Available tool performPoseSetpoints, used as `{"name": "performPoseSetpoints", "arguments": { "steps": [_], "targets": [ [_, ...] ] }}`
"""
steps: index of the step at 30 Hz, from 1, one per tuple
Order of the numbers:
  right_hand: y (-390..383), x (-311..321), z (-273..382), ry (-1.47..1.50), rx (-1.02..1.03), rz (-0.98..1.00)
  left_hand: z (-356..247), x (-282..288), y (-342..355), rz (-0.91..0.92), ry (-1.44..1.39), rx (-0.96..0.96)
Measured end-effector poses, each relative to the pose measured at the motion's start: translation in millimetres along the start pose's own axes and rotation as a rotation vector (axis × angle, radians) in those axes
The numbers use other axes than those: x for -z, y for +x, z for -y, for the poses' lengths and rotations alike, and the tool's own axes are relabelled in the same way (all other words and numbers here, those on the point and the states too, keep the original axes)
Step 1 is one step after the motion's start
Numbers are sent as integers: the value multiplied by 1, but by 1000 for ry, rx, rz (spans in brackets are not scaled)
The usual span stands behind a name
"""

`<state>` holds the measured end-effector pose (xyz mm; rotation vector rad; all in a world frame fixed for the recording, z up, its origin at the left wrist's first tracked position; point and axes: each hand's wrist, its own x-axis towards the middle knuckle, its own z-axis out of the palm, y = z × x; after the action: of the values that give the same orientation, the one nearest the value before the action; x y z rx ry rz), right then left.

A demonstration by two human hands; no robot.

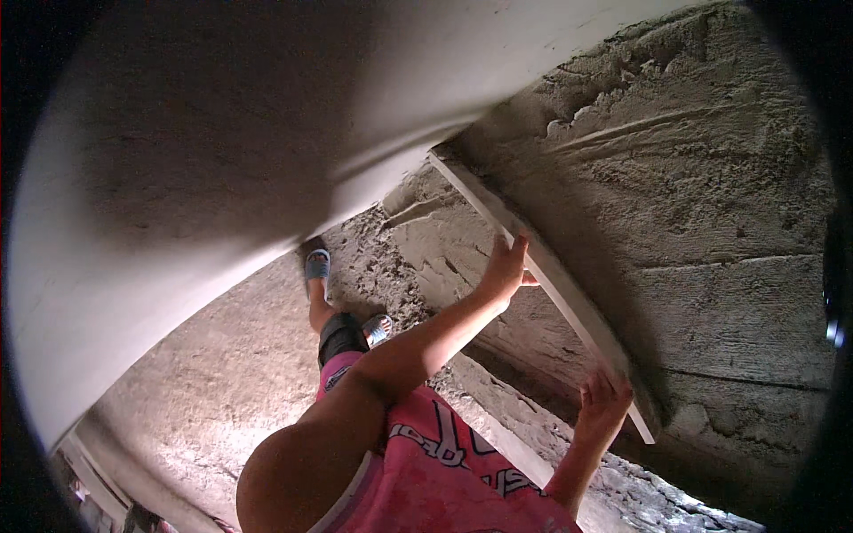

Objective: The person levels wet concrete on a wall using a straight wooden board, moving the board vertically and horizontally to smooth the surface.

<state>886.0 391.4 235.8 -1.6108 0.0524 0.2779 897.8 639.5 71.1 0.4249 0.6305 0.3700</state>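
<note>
A long, pale straightedge board [565, 298] runs diagonally across a rough, wet-looking plastered surface [711, 178], with its top end by the smooth white wall. My left hand [508, 271] grips the board above its middle, fingers wrapped round its edge. My right hand [604, 400] holds the same board near its lower end, slightly blurred at the fingertips.
A smooth white wall [195, 133] takes up the upper left. My sandalled feet [316, 266] stand on a dusty floor [204, 373] beside crumbled mortar [364, 253]. A rough ledge [684, 506] runs along the lower right, and some planks [107, 480] sit at the lower left.
</note>
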Motion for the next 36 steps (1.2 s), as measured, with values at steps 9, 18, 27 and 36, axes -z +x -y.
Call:
{"name": "performPoseSetpoints", "arguments": {
  "steps": [9, 18, 27, 36],
  "targets": [
    [1, 53, 37, -176, 162, -49, -20, -47, -33, 196, -34, -68],
    [-19, 60, 78, 140, 210, -280, -53, -93, -84, 480, -9, -272],
    [-6, 25, -26, -142, 91, -8, 34, 55, -16, -131, -103, 252],
    [43, -13, -135, -92, -241, 57, 95, 152, 86, -200, -20, 249]
  ]
}}
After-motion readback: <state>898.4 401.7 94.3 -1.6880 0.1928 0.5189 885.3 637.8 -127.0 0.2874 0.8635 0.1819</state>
